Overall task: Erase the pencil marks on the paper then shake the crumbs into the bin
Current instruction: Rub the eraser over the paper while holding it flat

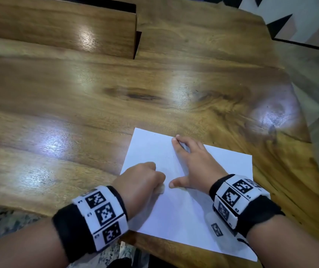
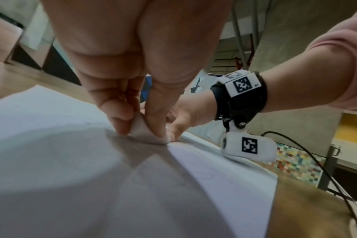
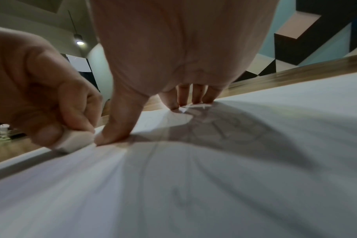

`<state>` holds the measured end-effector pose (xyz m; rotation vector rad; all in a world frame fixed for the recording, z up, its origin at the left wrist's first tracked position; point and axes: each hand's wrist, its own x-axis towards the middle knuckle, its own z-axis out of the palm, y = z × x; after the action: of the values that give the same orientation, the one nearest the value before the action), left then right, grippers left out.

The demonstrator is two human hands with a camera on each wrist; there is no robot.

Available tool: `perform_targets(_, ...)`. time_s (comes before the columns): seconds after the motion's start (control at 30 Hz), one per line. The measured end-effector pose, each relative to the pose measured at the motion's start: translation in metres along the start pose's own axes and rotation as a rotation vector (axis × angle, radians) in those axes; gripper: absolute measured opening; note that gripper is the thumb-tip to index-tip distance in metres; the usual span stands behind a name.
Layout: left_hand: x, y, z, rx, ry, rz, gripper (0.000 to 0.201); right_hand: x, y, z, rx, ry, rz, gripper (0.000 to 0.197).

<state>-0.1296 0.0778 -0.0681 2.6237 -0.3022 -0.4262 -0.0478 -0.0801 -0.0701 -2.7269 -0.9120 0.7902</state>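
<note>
From the head view, the paper (image 1: 185, 206) lies flat at the near corner of the wooden table (image 1: 96, 97). The left hand (image 1: 139, 182) is curled tight round a small white eraser (image 1: 160, 189) and presses it on the sheet. The right hand (image 1: 191, 163) lies flat with straight fingers, holding the sheet down. No bin shows.

From the left wrist view, the thumb and fingers (image 2: 120, 116) pinch the eraser (image 2: 147, 133) low, its bottom edge on the paper (image 2: 92, 177). I think short, soft rubs are best, so the sheet does not crease.

From the right wrist view, faint pencil marks (image 3: 220, 130) lie under the right hand (image 3: 179, 48), so more rubbing is needed. That flat hand should stay close beside the eraser (image 3: 75, 141).
</note>
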Motion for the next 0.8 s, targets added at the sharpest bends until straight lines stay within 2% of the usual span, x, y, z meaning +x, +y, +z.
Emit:
perform_targets(0.13, 0.000, 0.002, 0.002, -0.002, 0.013, 0.003, 0.014, -0.010, 0.007, 0.000, 0.011, -0.012, 0.046, 0.113)
perform_targets(0.27, 0.017, -0.005, -0.019, -0.143, -0.077, -0.172, 0.011, -0.018, 0.014, 0.001, -0.016, 0.028, 0.062, 0.111)
perform_targets(0.3, 0.027, -0.006, -0.026, -0.185, -0.060, -0.225, 0.011, -0.018, 0.014, 0.001, -0.012, 0.030, 0.056, 0.112)
perform_targets(0.4, 0.063, -0.008, -0.042, -0.244, 0.114, -0.310, 0.012, -0.017, 0.017, 0.003, -0.006, 0.047, 0.051, 0.112)
perform_targets(0.47, 0.083, -0.006, -0.047, -0.241, 0.160, -0.313, 0.013, -0.016, 0.017, 0.004, -0.005, 0.052, 0.052, 0.112)
perform_targets(0.57, 0.092, -0.002, -0.042, -0.178, 0.144, -0.302, 0.012, -0.017, 0.019, 0.004, -0.011, 0.055, 0.046, 0.112)
perform_targets(0.73, 0.064, 0.008, -0.024, -0.158, -0.074, -0.200, 0.010, -0.018, 0.020, 0.005, -0.019, 0.065, 0.035, 0.112)
perform_targets(0.8, 0.075, 0.006, -0.032, -0.137, 0.015, -0.230, 0.012, -0.018, 0.020, 0.005, -0.022, 0.064, 0.032, 0.112)
